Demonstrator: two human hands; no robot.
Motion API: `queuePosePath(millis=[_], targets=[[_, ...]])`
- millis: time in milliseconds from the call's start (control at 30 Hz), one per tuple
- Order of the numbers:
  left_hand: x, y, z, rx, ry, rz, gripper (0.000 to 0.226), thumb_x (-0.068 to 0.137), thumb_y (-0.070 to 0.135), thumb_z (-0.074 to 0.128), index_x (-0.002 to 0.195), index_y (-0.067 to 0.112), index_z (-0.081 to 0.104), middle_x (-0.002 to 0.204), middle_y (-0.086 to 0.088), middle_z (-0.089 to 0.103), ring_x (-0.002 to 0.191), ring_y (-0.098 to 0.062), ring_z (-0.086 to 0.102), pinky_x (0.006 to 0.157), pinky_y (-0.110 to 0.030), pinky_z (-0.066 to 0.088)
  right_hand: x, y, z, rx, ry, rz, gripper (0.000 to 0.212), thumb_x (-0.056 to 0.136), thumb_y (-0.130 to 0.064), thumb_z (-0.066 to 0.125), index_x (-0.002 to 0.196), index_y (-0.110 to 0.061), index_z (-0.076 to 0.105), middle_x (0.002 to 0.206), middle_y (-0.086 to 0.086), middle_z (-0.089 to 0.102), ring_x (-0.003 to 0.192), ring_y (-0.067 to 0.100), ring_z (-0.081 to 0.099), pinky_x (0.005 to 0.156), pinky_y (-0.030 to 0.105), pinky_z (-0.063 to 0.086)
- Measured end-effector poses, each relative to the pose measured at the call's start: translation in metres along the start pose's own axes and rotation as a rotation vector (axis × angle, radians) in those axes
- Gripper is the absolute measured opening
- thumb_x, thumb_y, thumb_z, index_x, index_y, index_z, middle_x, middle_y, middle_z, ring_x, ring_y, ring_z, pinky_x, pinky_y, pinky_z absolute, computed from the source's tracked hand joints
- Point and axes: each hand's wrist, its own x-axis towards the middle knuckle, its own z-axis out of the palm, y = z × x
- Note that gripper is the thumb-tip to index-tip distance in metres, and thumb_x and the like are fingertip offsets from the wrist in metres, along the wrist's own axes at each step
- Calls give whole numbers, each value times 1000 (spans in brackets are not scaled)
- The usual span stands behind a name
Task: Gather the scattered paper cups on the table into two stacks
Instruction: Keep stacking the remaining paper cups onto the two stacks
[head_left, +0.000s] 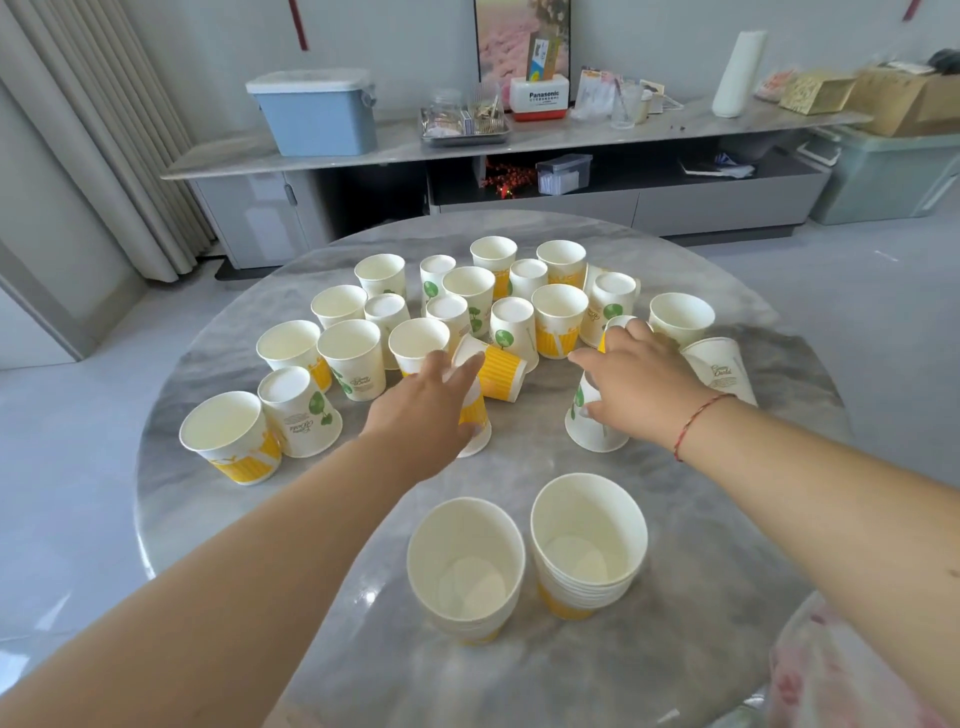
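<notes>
Progress is judged as early: two stacks are already begun at the near edge of the round marble table (701, 597), and more than twenty paper cups are left scattered over its far half. The left stack (465, 569) and the right stack (589, 545) stand upright, just beside each other, mouths up. Several nested rims are seen on the right stack; the exact number in either one cannot be told. Nothing is seen inside the top cups — only white bottoms.

Among the scattered cups some stand upright, some are turned upside down, and one yellow-ribbed cup (496, 371) lies on its side. All open cups that are seen look empty.

The left hand (423, 402) is curled round an inverted cup (475, 423) in front of the lying one. The right hand (641, 376) is wrapped over another inverted cup (592, 423), with a further cup at its fingertips — whether that one is gripped cannot be told. Both grasped cups are on the table, not yet carried to the stacks.
</notes>
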Motion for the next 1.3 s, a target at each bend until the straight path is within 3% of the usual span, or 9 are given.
queuePosePath(millis=[200, 367, 500, 633, 800, 933, 1033, 1167, 1300], targets=[[-11, -5, -14, -41, -22, -47, 64, 73, 39, 71, 126, 27, 36, 118, -4, 48, 100, -29, 58, 69, -38, 49, -2, 5, -2, 143, -121, -49, 52, 76, -14, 69, 125, -19, 49, 117, 12, 41, 105, 32, 47, 87, 38, 46], [-27, -19, -37, -413, 113, -268, 60, 65, 46, 77, 103, 18, 40, 93, -2, 56, 80, -25, 57, 60, -32, 43, -5, 9, -20, 310, 0, -13, 51, 67, -23, 78, 109, -16, 51, 97, 3, 55, 88, 23, 52, 69, 33, 41], [-43, -29, -59, -1279, 144, -391, 47, 69, 37, 77, 103, 17, 51, 91, -9, 66, 72, -16, 64, 72, -36, 51, -10, 17, -54, 1111, 178, 204, 49, 56, -26, 87, 92, -20, 53, 96, 4, 61, 81, 20, 61, 75, 39, 51], [-62, -21, -70, -1714, 42, -228, 14, 87, 27, 59, 94, 16, 62, 79, 5, 74, 70, -8, 68, 81, -32, 47, -23, 10, -63, 2051, 62, 59, 74, 34, -29, 92, 94, -8, 53, 103, 17, 68, 82, 21, 72, 71, 33, 60], [-81, -2, -83, -1609, -97, 7, 37, 73, 33, 72, 108, 23, 69, 113, -3, 70, 105, -17, 63, 84, -30, 46, -42, -10, -66, 1891, -146, -254, 67, 41, -25, 92, 101, -17, 62, 101, 0, 73, 95, 17, 69, 74, 27, 57], [-96, 7, -92, -1454, -80, 114, 47, 62, 27, 75, 108, 22, 67, 115, -2, 70, 111, -18, 63, 93, -31, 51, -61, -15, -79, 1525, -80, -333, 66, 54, -20, 81, 115, -26, 58, 109, -5, 70, 105, 11, 63, 87, 28, 51], [-106, 11, -89, -1309, -75, 88, 60, 57, 29, 80, 114, 21, 62, 113, -1, 71, 110, -17, 64, 96, -36, 51, -78, -22, -85, 1493, -112, -399, 71, 46, -33, 89, 110, -28, 61, 108, -1, 71, 105, 15, 66, 87, 30, 55], [-118, 5, -73, -1165, -135, 41, 71, 52, 35, 87, 117, 28, 59, 115, 2, 70, 113, -18, 62, 101, -46, 46, -98, -20, -74, 1488, -134, -414, 55, 53, -14, 84, 98, -41, 67, 99, -13, 73, 97, 5, 67, 80, 21, 54], [-132, -2, -46, -1104, -170, -25, 81, 46, 43, 89, 120, 32, 56, 117, 8, 69, 118, -15, 58, 106, -46, 40, -117, -15, -49, 1444, -183, -359, 68, 35, -52, 89, 97, -49, 64, 102, -19, 71, 100, 1, 65, 81, 16, 51]])
